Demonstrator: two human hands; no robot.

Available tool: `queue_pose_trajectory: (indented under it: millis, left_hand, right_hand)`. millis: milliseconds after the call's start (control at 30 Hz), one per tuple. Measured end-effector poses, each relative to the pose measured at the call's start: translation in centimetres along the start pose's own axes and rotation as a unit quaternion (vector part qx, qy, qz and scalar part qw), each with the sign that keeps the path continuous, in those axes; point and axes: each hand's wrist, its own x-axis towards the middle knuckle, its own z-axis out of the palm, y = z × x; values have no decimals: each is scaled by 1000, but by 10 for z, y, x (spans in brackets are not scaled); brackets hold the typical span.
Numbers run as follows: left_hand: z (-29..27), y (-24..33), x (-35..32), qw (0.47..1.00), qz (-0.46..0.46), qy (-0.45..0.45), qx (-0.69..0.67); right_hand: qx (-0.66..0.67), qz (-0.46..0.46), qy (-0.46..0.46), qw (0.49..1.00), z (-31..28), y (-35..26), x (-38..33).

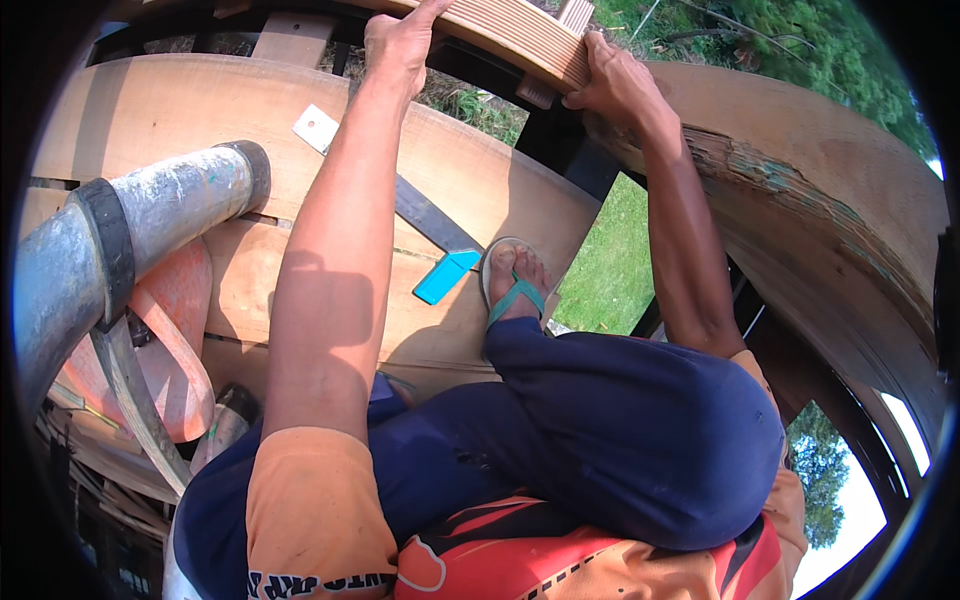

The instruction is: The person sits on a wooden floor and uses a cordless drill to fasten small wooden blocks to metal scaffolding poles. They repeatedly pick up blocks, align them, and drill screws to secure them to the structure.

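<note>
A grooved wooden decking board [510,35] lies across the top of the view, over dark beams. My left hand [398,48] is closed on its near edge, with some fingers out of sight. At the board's right end, my right hand [622,82] grips the corner with thumb and fingers. Below my hands, a carpenter's square with a blue handle [447,277] and a metal blade rests on the wide planks [235,105]. My left forearm hides part of the blade. Nearby is my foot in a green-strapped flip-flop [517,285].
A thick grey metal pipe [180,190] with black bands rises at the left, beside a worn orange object [180,330] I cannot identify. Gaps between the beams show grass [610,265] below. A large, rough-edged timber [800,190] curves along the right.
</note>
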Motion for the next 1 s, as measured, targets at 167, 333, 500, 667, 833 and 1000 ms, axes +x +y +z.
queue_pose_trajectory:
  millis: [167, 333, 500, 667, 833, 1000]
  left_hand:
    - [-4, -10, 10, 1000, 7, 21, 16]
    - [-5, -8, 11, 998, 4, 23, 54]
    - [-7, -9, 8, 1000, 12, -13, 22]
    - [-23, -18, 15, 998, 28, -42, -42]
    - [-18, -15, 15, 999, 4, -32, 2]
    - [-16, -17, 17, 999, 10, -46, -15]
  right_hand:
    - [8, -12, -5, 1000, 2, 3, 7]
    - [-5, 39, -62, 997, -4, -1, 8]
    - [-9, 13, -32, 999, 0, -1, 4]
    - [11, 36, -80, 996, -7, -14, 1]
    - [8, 43, -68, 997, -5, -10, 5]
    - [2, 50, -66, 997, -8, -12, 4]
